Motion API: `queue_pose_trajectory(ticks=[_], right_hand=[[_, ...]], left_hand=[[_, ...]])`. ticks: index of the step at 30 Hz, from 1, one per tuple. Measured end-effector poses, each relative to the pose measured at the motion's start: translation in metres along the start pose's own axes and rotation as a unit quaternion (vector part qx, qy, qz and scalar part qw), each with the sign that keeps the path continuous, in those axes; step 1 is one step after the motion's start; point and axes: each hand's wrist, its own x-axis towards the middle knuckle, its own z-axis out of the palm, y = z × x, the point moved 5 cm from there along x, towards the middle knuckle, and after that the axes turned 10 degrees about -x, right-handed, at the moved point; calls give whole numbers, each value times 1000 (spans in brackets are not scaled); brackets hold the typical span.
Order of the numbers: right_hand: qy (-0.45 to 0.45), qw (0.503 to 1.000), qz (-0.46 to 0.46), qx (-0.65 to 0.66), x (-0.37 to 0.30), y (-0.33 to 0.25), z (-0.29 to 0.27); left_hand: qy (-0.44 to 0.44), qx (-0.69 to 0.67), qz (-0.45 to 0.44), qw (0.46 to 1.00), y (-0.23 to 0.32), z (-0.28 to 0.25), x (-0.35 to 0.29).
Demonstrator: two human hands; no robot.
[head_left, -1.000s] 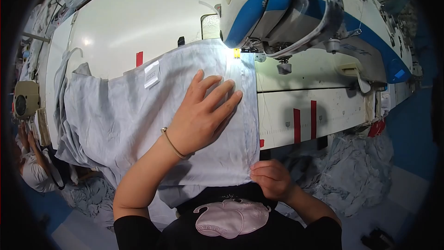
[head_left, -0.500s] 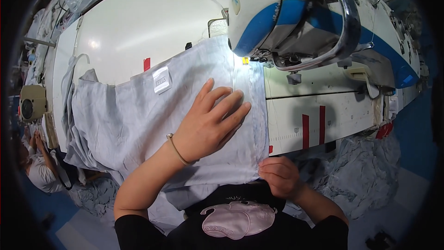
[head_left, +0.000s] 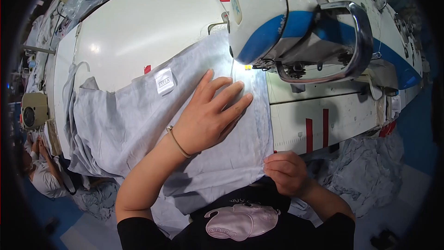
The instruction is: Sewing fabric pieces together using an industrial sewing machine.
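Note:
A pale grey-blue fabric piece (head_left: 134,125) with a small white label (head_left: 165,81) lies on the sewing machine table and passes under the lit head of a white and blue sewing machine (head_left: 263,23). My left hand (head_left: 208,113) lies flat on the fabric, fingers spread, just short of the needle area; the needle itself is hidden. At the near right corner of the fabric, my right hand (head_left: 286,171) pinches the edge between thumb and fingers. The fabric's right edge runs from that pinch up to the machine head.
Red tape strips (head_left: 325,127) and a printed scale mark the white table (head_left: 296,111) at right. A curved metal handle (head_left: 363,41) juts from the machine. Crumpled grey fabric (head_left: 365,176) is heaped below the table at right. Another person (head_left: 48,176) sits at far left.
The fabric has slid a little away from me under the machine head, covering a black piece on the table. Both hands have moved along with it. The view has shifted slightly.

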Motion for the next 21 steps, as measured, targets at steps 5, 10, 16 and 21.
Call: queue_pose_trajectory(ticks=[5, 10, 16, 21], right_hand=[[-7, 1000, 6, -19, 11, 9, -1], [-3, 1000, 0, -25, 18, 12, -3], [-16, 1000, 1, -23, 21, 13, -3], [-18, 999, -11, -26, 29, 16, -4]], left_hand=[[11, -2, 20, 1000, -10, -4, 11], [-3, -16, -9, 1000, -2, -8, 13], [-45, -24, -6, 999, 11, -3, -4], [-37, -25, 1, 999, 0, -4, 1]])
